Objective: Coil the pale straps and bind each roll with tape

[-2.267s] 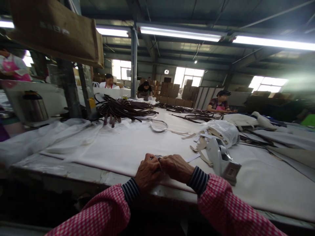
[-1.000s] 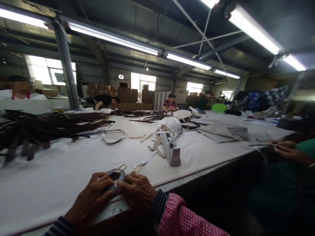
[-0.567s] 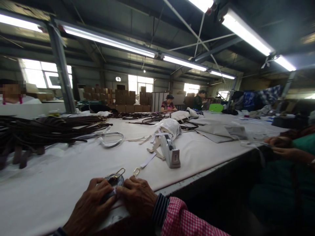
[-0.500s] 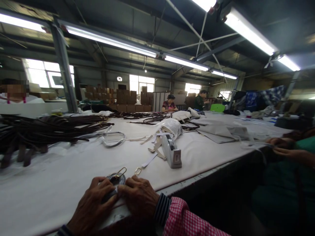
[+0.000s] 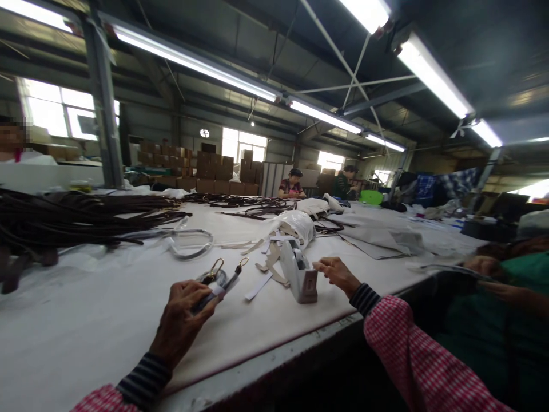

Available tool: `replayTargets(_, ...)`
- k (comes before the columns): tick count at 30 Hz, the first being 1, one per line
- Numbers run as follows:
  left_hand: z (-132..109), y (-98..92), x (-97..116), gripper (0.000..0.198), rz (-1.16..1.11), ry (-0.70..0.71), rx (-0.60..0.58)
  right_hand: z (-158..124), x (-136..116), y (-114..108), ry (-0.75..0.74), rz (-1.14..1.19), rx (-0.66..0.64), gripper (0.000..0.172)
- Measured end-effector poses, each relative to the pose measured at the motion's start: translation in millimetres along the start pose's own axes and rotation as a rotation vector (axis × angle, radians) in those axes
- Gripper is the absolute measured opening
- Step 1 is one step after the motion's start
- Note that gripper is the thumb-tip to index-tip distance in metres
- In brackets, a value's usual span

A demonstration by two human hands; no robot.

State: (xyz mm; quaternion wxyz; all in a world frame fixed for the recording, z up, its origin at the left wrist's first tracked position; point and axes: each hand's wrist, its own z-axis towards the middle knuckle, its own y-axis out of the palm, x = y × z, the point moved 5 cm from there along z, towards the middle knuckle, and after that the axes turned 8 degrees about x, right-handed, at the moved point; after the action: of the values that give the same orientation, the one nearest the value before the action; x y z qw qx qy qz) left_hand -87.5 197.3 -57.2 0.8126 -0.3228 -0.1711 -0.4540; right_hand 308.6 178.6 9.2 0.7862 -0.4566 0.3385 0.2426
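My left hand is closed around a folded strap with gold-coloured metal clasps, partly covered in clear plastic. A white paper band wraps the strap beside my fingertips. One clasp sticks up beyond my knuckles. Farther right, my right hand pinches at the front end of a grey tape dispenser. Whatever is between those fingertips is too small to make out. Left of the dispenser lie a white paper strip and several beige strips.
A large pile of dark straps covers the left of the table. Behind the dispenser are a plastic-wrapped bundle and grey sheets. A looped, plastic-wrapped strap lies mid-table. At right, a co-worker in green handles a strap.
My hands have parted. The right one has moved right to the tape dispenser, while the left has lifted the strap slightly. The white band on the strap now shows.
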Motion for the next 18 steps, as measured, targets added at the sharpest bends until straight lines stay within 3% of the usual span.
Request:
replayTargets(3, 0.1, 15.6, -14.9, 0.044, -0.006, -0.074, -0.09, -1.6, 16.6, 6.2, 0.149, 0.079, -0.069, 0.029)
replayTargets(7, -1.3, 16.8, -30.9, 0.051, -0.018, -0.213, -0.144, -1.5, 20.6, 13.5, 0.272, 0.172, -0.062, 0.026)
replayTargets(13, -2.2, 14.8, -32.5, 0.051, -0.044, -0.286, -0.16, 3.6, 21.3, 19.3, 0.393, 0.309, 0.068, 0.022)
replayTargets(18, -4.1, 14.8, -34.8, 0.052, -0.069, -0.293, -0.121, -25.1, 18.8, 18.0, 0.374, 0.497, 0.21, 0.03)
